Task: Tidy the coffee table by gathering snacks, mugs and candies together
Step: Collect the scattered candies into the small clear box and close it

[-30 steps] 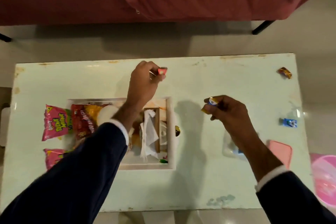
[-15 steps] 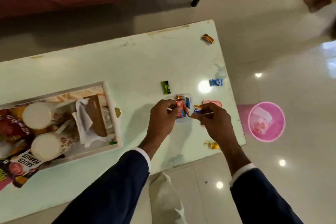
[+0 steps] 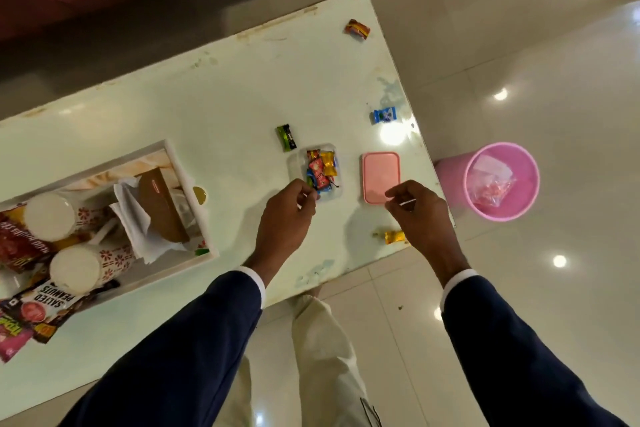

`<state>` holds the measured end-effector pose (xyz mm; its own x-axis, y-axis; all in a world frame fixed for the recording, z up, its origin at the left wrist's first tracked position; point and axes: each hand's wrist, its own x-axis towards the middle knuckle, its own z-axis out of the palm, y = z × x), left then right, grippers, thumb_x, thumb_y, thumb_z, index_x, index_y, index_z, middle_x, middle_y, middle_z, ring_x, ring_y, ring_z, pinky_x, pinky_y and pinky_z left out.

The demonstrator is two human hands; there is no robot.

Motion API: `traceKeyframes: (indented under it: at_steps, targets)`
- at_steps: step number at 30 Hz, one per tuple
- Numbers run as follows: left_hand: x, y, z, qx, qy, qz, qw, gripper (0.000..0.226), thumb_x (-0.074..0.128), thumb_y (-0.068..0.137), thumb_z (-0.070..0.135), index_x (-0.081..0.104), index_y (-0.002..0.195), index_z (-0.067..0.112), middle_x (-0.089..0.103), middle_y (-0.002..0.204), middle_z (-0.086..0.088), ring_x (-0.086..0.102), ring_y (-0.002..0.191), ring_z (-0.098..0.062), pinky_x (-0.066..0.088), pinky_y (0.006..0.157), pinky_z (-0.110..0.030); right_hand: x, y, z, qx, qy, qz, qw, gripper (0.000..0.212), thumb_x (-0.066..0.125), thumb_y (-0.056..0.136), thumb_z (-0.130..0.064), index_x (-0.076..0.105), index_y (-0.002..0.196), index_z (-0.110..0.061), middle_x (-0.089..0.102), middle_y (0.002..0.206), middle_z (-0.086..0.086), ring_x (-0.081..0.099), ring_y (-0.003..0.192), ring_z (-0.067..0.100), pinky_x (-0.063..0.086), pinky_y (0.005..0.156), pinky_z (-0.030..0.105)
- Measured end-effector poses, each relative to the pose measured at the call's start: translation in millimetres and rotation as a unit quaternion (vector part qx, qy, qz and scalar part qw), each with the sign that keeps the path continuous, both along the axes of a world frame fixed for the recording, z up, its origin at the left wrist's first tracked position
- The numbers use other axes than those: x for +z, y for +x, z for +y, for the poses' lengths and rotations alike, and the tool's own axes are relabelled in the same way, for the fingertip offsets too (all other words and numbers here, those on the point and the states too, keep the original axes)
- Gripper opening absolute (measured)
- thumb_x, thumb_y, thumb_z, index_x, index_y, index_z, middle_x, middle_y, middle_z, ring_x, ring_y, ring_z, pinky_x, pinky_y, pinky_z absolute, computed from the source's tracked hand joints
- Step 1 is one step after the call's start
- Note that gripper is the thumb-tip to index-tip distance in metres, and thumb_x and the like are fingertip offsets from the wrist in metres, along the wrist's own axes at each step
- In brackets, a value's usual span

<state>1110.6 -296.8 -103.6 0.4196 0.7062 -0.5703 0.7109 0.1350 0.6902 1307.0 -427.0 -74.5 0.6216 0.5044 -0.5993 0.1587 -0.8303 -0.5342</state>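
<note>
Half a second ago I was holding a red candy and a blue-and-yellow one over the clear box (image 3: 313, 172); now both sit inside it, and my hands have drawn back toward me. My left hand (image 3: 287, 215) hovers at the box's near corner, fingers loosely curled, seemingly holding nothing. My right hand (image 3: 417, 208) hangs over the near edge of the pink lid (image 3: 381, 177), thumb and forefinger pinched on a thin white stick (image 3: 405, 202) whose nature I can't make out.

I'd say the job is well past halfway. The two mugs (image 3: 74, 243) and the snack packets (image 3: 38, 308) are gathered in and around the white tray (image 3: 183, 163) at the left. The box holds a small heap of bright wrappers: red, orange, yellow, blue.

What is left, as I judge it, is four loose candies on the table (image 3: 225, 97): a green one (image 3: 286, 138) just beyond the box, a blue one (image 3: 384, 115) near the right edge, a red-orange one (image 3: 357, 29) at the far corner, and a gold one (image 3: 393, 237) by my right wrist. The lid lies apart from the box, just to its right
</note>
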Motion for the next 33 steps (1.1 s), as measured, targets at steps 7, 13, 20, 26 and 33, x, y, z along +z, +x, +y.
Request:
traceKeyframes:
  at_steps: [7,13,20,26,33]
  targets:
    - [-12,-16,-43,-0.011,-0.037,0.010,0.999,0.019,0.056,0.099,0.021,0.064,0.087,0.033,0.069,0.077,0.008,0.067,0.065,-0.007,0.049,0.060,-0.020,-22,-10,-81,0.105,-0.092,-0.023,0.990,0.040,0.083,0.078,-0.030,0.060,0.110,-0.020,0.060,0.103,0.001,0.064,0.084,0.021,0.057,0.073,0.037]
    - [-14,-21,-20,0.008,0.060,-0.009,0.998,0.011,0.057,0.099,0.015,0.066,0.097,0.022,0.069,0.088,0.003,0.066,0.078,-0.019,0.058,0.070,-0.041,-52,-41,-71,0.194,-0.063,-0.080,0.976,0.034,0.067,0.092,-0.017,0.051,0.121,-0.015,0.050,0.110,0.007,0.062,0.076,0.029,0.060,0.069,0.042]
    - [-29,-9,63,0.020,0.151,0.044,0.987,0.031,0.062,0.093,0.013,0.057,0.122,0.023,0.055,0.119,-0.001,0.063,0.093,-0.021,0.052,0.077,-0.037,-60,-32,-52,0.202,-0.059,-0.072,0.975,0.017,0.058,0.090,-0.015,0.054,0.106,-0.012,0.054,0.090,0.004,0.055,0.069,0.027,0.044,0.059,0.031]
    - [-45,25,109,-0.080,0.145,0.128,0.978,0.048,0.066,0.095,0.038,0.050,0.138,0.021,0.046,0.139,-0.007,0.060,0.117,-0.025,0.054,0.090,-0.045,-41,-18,-37,0.017,0.039,0.076,0.996,0.015,0.067,0.090,-0.015,0.062,0.090,-0.030,0.071,0.085,0.006,0.070,0.073,0.018,0.058,0.063,0.027]
    - [-53,49,112,-0.053,0.151,0.159,0.974,0.039,0.075,0.088,0.019,0.055,0.121,0.012,0.067,0.121,-0.009,0.066,0.108,-0.028,0.043,0.072,-0.031,-28,-5,10,-0.101,0.122,0.192,0.969,0.022,0.076,0.084,-0.007,0.069,0.094,-0.024,0.077,0.092,0.006,0.074,0.087,0.022,0.061,0.078,0.032]
